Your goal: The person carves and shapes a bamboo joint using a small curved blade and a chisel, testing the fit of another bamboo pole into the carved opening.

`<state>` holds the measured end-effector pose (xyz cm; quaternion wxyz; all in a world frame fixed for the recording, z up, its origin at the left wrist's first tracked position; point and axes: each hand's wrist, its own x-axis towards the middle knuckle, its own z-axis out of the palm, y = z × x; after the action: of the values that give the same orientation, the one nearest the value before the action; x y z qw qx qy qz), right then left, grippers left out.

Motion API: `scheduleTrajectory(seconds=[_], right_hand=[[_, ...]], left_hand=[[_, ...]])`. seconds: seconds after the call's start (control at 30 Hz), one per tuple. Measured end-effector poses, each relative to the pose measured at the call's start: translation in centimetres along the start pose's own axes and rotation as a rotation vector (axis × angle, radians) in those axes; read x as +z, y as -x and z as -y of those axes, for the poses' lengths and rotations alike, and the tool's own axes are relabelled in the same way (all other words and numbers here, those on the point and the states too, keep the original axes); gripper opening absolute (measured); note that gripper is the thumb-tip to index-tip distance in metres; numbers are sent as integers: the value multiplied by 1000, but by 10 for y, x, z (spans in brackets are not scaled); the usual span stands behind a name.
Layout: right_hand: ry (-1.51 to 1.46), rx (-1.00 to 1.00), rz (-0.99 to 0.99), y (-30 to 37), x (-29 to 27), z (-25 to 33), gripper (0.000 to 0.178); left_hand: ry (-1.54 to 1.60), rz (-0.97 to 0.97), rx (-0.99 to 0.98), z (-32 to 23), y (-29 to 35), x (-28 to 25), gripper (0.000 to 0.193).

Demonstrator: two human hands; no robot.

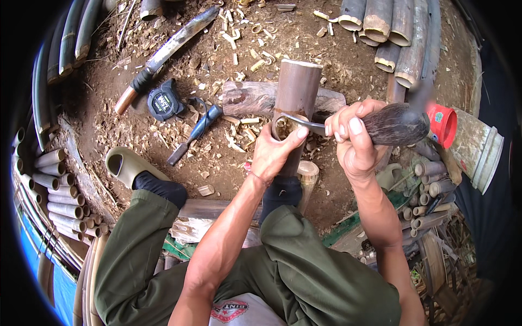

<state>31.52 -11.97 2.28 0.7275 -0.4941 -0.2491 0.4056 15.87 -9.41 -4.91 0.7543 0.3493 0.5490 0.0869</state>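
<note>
A thick brown bamboo tube (298, 89) slants away from me, its far end propped on a short log (247, 99). A hole (282, 127) is cut in its upper side. My left hand (275, 151) grips the tube beside this hole, thumb across it near the blade; some of its fingers are hidden. My right hand (356, 136) is closed around a carving knife with a curved metal blade (304, 123) and a bulky dark handle (399, 125). The blade's tip lies at the hole's edge. The tube's near end runs down by my foot in a dark sock.
A machete (174, 46), a tape measure (165, 100) and a blue-handled chisel (198, 130) lie on dirt strewn with shavings. Bamboo poles (379, 19) stand stacked far right; cut pieces (68, 209) pile at left. A dirty white bucket (478, 149) and red container (442, 126) are right.
</note>
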Motion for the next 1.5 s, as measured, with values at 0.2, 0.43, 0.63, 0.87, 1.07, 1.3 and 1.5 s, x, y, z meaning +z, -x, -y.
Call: scheduleTrajectory(seconds=[0.2, 0.43, 0.63, 0.87, 1.07, 1.3, 1.5], right_hand=[[200, 4, 49, -5, 0, -7, 19], [159, 245, 34, -17, 2, -26, 18], [107, 353, 176, -12, 5, 6, 18], [1191, -171, 76, 48, -78, 33, 52], [1514, 156, 46, 82, -125, -40, 81], [1364, 394, -372, 88, -131, -60, 88], [1526, -135, -282, 155, -157, -30, 59]], left_hand=[[-14, -61, 2, -1, -4, 5, 88], [64, -23, -73, 6, 1, -5, 84], [-399, 131, -18, -4, 12, -45, 66], [-1502, -573, 495, 5, -13, -143, 39], [-1394, -356, 391, -28, -28, -162, 36], [-267, -303, 567, -119, 0, -148, 45], [244, -314, 391, -139, 79, -119, 47]])
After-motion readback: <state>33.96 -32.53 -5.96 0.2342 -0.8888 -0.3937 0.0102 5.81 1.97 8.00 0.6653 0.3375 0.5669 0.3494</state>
